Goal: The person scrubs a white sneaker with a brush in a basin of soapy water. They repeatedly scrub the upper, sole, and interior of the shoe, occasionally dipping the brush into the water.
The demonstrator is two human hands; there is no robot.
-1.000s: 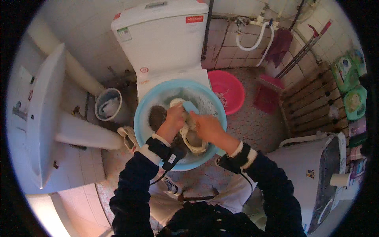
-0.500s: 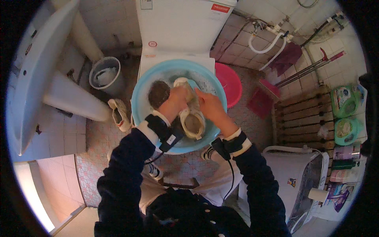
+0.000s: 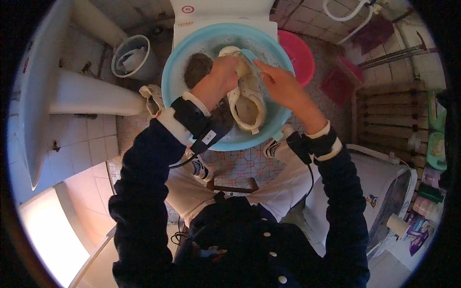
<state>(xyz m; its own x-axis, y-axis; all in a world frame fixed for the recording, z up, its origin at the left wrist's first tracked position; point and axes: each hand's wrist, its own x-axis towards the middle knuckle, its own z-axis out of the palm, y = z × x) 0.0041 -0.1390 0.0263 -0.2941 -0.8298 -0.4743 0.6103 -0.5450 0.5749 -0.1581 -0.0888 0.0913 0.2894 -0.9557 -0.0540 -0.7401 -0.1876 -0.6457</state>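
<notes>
Pale, off-white shoe [image 3: 248, 106] in the middle of this, sitting inside a big light-blue basin [image 3: 167, 72] full of suds, opening toward the near side and other end pointing far. Left hand [image 3: 220, 79] right on the shoe's far half, fingers curled together and clamped on it, tips mostly hidden. Right hand [image 3: 283, 86] just to the right of the shoe, fingers bent in, index stretched out to a light-blue piece [image 3: 249, 54] at the shoe's far right edge. Actually clamped on that or only touching? Can't tell from here. Also a dark brown patch [image 3: 198, 69] in the suds left of the shoe, too murky to make out.

Outside the basin: white toilet [image 3: 223, 12] at the far side, pink basin [image 3: 307, 54] to the right of it, then a dark red dustpan [image 3: 337, 86]. Over on the left, a grey bucket [image 3: 142, 67] plus another pale shoe [image 3: 152, 100] on the tiled floor [image 3: 235, 165], near the sink pedestal [image 3: 91, 93]. Wooden slatted rack [image 3: 391, 115] on the right, white appliance [image 3: 357, 185] nearer, small brown stool [image 3: 233, 189] between the legs.
</notes>
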